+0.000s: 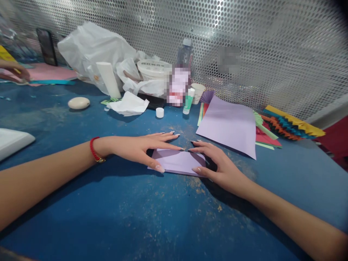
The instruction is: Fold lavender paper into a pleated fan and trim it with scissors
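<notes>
A folded sheet of light purple paper lies flat on the blue table, its long near edge showing stacked layers. My left hand rests over its left end, fingers stretched out, with the thumb on the near corner and the index finger along the far edge. On the right end is my right hand, its fingers apart, thumb on the near edge and fingertips at the far edge. Neither hand is closed round the paper. A larger purple sheet lies beyond my right hand.
Beyond my hands stand a green-and-white tube, a white cap, a paper cup and a bottle. Pleated coloured paper lies at right. Another person's hand is at far left. A perforated metal panel closes the back.
</notes>
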### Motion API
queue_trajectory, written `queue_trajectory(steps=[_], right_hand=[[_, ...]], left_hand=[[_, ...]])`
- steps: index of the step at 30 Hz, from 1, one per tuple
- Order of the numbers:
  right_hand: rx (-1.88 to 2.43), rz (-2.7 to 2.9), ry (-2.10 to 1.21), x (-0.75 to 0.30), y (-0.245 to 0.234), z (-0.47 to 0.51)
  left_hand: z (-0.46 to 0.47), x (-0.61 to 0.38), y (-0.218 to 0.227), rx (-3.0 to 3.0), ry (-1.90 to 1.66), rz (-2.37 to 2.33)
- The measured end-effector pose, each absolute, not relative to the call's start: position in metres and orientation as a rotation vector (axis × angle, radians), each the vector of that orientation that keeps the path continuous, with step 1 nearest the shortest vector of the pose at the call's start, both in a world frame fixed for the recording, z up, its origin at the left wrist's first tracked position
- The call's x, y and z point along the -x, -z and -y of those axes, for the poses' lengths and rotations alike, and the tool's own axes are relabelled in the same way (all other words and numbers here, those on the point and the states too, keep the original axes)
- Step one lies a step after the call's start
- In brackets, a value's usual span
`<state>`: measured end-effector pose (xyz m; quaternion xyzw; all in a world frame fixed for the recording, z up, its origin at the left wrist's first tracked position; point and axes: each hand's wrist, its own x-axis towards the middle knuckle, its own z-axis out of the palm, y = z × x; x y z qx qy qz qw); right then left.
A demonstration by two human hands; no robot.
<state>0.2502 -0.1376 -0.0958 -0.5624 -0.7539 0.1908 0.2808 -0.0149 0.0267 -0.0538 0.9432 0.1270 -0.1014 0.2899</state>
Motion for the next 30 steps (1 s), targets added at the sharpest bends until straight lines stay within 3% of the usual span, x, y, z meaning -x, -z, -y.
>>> queue_trajectory(steps=[9,24,30], right_hand=[[1.399,1.952,-0.533,-0.249,0.094,0.14],[1.407,2.342,-0.159,-0.236,0.083,0.149],[1.397,2.22,-0.01,-0.239,0.092,0.148]], left_hand=[[-0.028,0.017,0.06,-2.462,0.261,-0.418],[-0.015,0.009,0.064,-2.518,-0.168,-0.146],[0.002,0.005,0.067,-2.653,-0.382,-0.133]])
